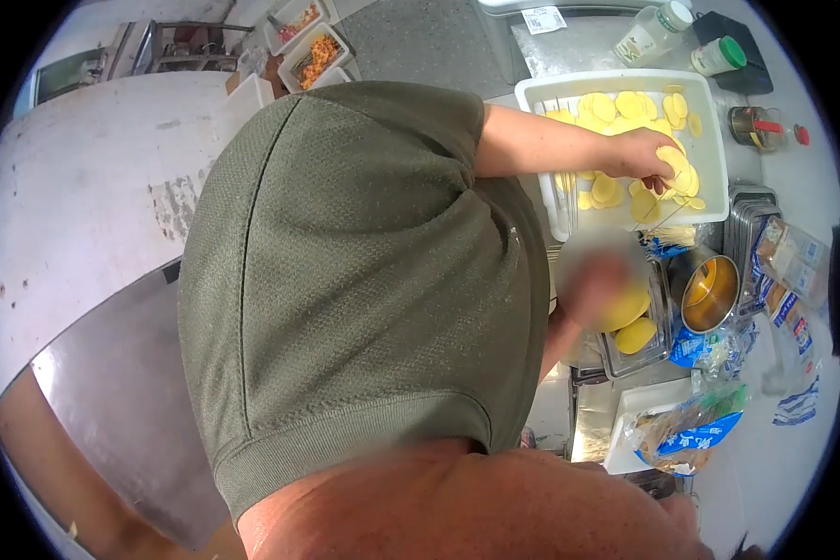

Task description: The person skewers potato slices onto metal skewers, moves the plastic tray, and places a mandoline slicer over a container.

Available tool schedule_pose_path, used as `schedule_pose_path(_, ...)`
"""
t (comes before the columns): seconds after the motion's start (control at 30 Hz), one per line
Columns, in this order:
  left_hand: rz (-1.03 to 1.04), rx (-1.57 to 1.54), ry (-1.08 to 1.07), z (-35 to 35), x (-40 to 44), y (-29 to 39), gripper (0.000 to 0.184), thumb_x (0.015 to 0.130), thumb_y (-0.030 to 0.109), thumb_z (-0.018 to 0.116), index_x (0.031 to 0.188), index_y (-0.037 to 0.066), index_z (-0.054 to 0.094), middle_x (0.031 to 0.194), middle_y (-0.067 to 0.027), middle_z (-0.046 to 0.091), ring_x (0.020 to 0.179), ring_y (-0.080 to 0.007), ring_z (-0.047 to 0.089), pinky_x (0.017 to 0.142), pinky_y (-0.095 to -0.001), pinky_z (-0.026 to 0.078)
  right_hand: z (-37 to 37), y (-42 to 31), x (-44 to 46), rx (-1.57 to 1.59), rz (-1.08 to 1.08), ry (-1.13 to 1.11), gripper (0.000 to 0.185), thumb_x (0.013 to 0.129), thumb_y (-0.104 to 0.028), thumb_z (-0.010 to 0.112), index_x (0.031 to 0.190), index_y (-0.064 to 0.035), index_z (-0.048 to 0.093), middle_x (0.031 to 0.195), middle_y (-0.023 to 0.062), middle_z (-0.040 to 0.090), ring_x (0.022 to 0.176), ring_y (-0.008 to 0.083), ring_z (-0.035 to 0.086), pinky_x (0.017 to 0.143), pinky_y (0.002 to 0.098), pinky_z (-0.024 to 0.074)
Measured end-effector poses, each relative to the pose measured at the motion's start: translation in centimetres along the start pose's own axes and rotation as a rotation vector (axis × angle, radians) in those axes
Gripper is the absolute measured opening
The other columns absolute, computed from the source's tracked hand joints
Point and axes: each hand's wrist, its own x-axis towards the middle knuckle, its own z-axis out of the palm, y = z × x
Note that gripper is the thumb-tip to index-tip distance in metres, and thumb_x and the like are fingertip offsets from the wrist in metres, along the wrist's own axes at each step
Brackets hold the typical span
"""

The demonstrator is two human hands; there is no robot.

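Note:
My left hand (646, 157) reaches over a white tray (716, 140), its fingers closed on several thin, round yellow slices (679, 171). More yellow slices (625, 105) lie loose in the tray, and thin skewers stick out near its left end and lower edge. Below the tray, my right hand (599, 285) is blurred, and its fingers cannot be made out. It is beside larger yellow pieces (636, 335) in a clear rectangular container (664, 317). Whether it touches them is unclear.
A metal pot (707, 291) stands right of the container, near stacked metal trays (749, 210). Plastic packages (793, 261) and a blue-labelled bag (691, 439) lie at the right. Two jars (653, 35) (719, 56) stand beyond the tray. Tubs of orange food (319, 62) are at the upper left.

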Motion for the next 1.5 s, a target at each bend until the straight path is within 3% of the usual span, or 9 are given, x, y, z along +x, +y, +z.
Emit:
schedule_pose_path(0.1,0.039,0.086,0.019,-0.2,0.2,0.4,0.037,0.082,0.019,0.064,0.113,0.001,0.056,0.093,-0.0094,0.065,0.073,-0.0169,0.066,0.064,-0.0284,0.05,-0.5,0.6,0.4,-0.131,-0.068,-0.034,0.012,0.092,-0.007,0.053,0.101,-0.0008,0.051,0.072,0.0055,0.056,0.053,0.0054,0.041,0.044,0.0175,0.0308)
schedule_pose_path(1.03,0.057,0.259,-0.036,-0.1,-0.7,1.8,0.04,0.084,0.021,0.061,0.118,0.001,0.051,0.097,-0.0119,0.064,0.08,-0.0169,0.068,0.071,-0.0288,0.051,-0.3,-1.0,0.7,0.031,0.129,-0.072,0.009,0.092,-0.011,0.054,0.098,-0.0046,0.051,0.069,0.0045,0.055,0.044,0.0052,0.038,0.037,0.0178,0.0292)
schedule_pose_path(1.17,0.061,0.25,-0.03,-0.1,-0.4,1.6,0.04,0.084,0.022,0.061,0.118,0.003,0.052,0.097,-0.0118,0.064,0.081,-0.0171,0.068,0.07,-0.0292,0.05,-0.2,-1.6,0.6,0.245,0.178,-0.128,0.008,0.093,-0.01,0.053,0.098,-0.005,0.051,0.069,0.0048,0.056,0.043,0.0057,0.038,0.037,0.0178,0.0298)
schedule_pose_path(1.37,0.023,0.219,-0.012,0.1,-0.7,2.3,0.041,0.082,0.025,0.063,0.116,0.005,0.054,0.1,-0.012,0.062,0.084,-0.0172,0.066,0.07,-0.0294,0.05,-0.4,-2.0,0.7,0.256,0.206,-0.13,0.008,0.093,-0.01,0.053,0.1,-0.0066,0.05,0.071,0.0049,0.056,0.043,0.0061,0.038,0.037,0.0173,0.0305)
schedule_pose_path(1.5,0.075,0.463,-0.031,0.2,0.0,1.1,0.046,0.08,0.03,0.065,0.117,0.004,0.055,0.104,-0.0121,0.061,0.087,-0.0195,0.062,0.072,-0.031,0.049,-0.6,-2.3,1.1,0.296,0.189,-0.163,0.009,0.093,-0.01,0.053,0.1,-0.0072,0.051,0.071,0.0047,0.056,0.043,0.006,0.038,0.037,0.0173,0.0302)
